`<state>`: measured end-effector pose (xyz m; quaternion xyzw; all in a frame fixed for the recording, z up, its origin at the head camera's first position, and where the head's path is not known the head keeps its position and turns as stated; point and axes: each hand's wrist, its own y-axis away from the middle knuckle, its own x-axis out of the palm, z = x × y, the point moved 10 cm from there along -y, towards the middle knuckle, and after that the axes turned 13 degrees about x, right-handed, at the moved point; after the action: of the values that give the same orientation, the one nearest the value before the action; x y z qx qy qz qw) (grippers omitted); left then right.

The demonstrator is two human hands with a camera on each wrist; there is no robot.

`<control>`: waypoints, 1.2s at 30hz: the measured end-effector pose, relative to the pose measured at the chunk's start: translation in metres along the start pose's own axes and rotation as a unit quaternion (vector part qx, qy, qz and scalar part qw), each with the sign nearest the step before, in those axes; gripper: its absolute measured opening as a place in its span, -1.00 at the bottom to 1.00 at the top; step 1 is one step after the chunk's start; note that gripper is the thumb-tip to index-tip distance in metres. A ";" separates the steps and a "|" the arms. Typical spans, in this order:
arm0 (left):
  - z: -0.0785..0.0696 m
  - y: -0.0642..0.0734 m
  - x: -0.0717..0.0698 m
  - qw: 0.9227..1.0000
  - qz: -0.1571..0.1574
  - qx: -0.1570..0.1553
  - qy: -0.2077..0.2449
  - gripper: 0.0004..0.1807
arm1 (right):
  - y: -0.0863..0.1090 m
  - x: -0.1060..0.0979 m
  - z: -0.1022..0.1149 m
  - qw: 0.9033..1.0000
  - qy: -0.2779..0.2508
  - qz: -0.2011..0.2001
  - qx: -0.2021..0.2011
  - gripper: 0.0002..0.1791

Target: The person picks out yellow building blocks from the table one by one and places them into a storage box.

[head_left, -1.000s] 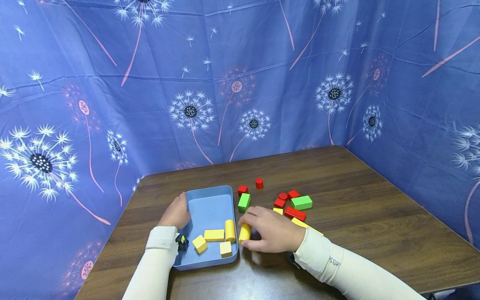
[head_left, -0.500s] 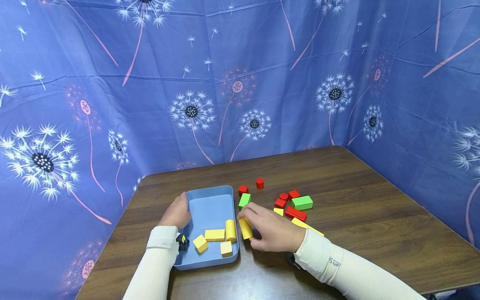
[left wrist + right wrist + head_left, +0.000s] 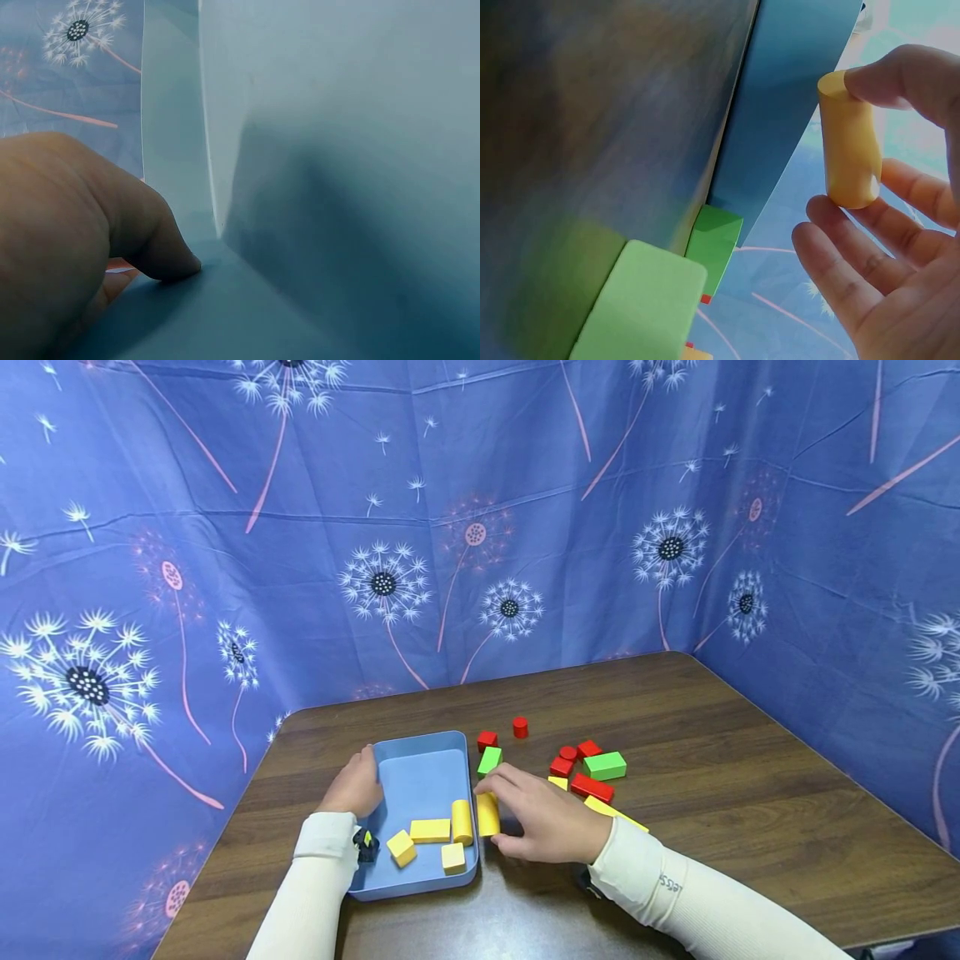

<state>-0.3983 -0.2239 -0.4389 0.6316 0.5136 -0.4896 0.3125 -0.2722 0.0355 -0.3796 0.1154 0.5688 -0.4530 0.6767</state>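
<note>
Head view: the right hand pinches a yellow cylinder beside the blue tray, at three o'clock. Best squeeze evenly; the left hand grips the tray at ten o'clock.

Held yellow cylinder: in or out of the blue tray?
Out. In the head view, the right grip holds the yellow cylinder just right of the blue tray, outside its rim.

1 piece of lettering shows – small dark print on the right sleeve, just beside the cuff. It seems to begin "Let's" – the rest is too small to read surely.
</note>
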 end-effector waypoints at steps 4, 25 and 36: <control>0.000 0.000 -0.001 1.000 -0.001 0.002 0.001 -0.22 | 0.000 0.000 0.000 1.000 0.005 -0.005 -0.001 -0.37; 0.001 0.000 -0.001 1.000 -0.001 -0.001 0.003 -0.22 | -0.001 -0.003 0.002 1.000 -0.004 -0.017 -0.003 -0.40; 0.000 0.000 -0.001 1.000 -0.002 -0.001 0.002 -0.23 | 0.000 -0.002 0.002 1.000 -0.007 -0.009 -0.003 -0.43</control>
<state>-0.3985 -0.2241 -0.4379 0.6314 0.5156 -0.4886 0.3109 -0.2708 0.0349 -0.3776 0.1056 0.5664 -0.4583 0.6768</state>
